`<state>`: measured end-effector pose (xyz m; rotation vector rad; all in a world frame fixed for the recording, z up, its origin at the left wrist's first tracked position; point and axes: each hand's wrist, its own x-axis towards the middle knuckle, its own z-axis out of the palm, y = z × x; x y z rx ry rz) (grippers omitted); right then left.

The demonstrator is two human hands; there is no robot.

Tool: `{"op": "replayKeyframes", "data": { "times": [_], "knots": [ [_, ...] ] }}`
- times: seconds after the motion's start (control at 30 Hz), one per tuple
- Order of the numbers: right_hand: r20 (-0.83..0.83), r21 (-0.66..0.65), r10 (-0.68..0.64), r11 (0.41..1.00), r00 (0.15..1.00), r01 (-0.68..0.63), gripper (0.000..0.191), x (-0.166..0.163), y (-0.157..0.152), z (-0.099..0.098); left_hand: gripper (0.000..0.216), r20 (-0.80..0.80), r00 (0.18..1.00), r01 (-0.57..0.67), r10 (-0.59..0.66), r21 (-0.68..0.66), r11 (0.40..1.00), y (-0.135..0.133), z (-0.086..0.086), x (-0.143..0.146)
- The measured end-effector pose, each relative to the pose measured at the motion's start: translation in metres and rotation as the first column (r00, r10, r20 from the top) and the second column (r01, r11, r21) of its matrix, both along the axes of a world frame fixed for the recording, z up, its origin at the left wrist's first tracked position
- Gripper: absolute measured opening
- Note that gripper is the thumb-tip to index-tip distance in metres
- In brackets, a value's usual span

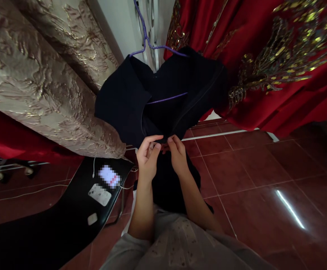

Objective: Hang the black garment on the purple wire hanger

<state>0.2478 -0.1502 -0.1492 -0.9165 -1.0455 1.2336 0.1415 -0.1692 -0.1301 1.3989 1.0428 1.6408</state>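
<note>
A dark navy garment point(129, 97) hangs on a purple wire hanger point(146, 37) in front of me. My left hand point(148, 155) and my right hand point(177, 152) are raised side by side at its lower front edge. Both hands have fingers curled in a pinch on the dark fabric, close together, thumbs towards each other. The lower part of the garment drops between my forearms and hides behind them.
A gold embossed curtain point(39, 75) hangs at the left, and a red dress with gold embroidery point(278, 67) at the right. A black bench point(53, 225) at the lower left carries a phone point(109, 176), a white power strip point(99, 195) and cables. The floor is dark red tile point(264, 180).
</note>
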Motion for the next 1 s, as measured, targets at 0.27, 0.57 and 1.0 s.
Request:
{"op": "replayKeyframes", "data": {
  "times": [0.27,0.57,1.0],
  "knots": [
    [0.033,-0.040,0.034,0.999,0.999,-0.033,0.037,0.004,0.000,0.005,0.066,0.088,0.996,-0.033,0.021,0.138,0.990,0.020,-0.025,-0.017],
    [0.078,-0.079,0.174,0.983,0.982,-0.168,0.018,-0.004,0.012,0.019,0.067,0.105,0.993,-0.068,0.057,0.101,0.993,0.027,-0.047,-0.013],
    [-0.039,0.447,-0.103,0.888,0.994,0.110,0.033,-0.001,0.095,0.152,0.056,-0.191,0.975,-0.069,0.113,0.225,0.972,0.075,-0.028,0.001]
  ]
}}
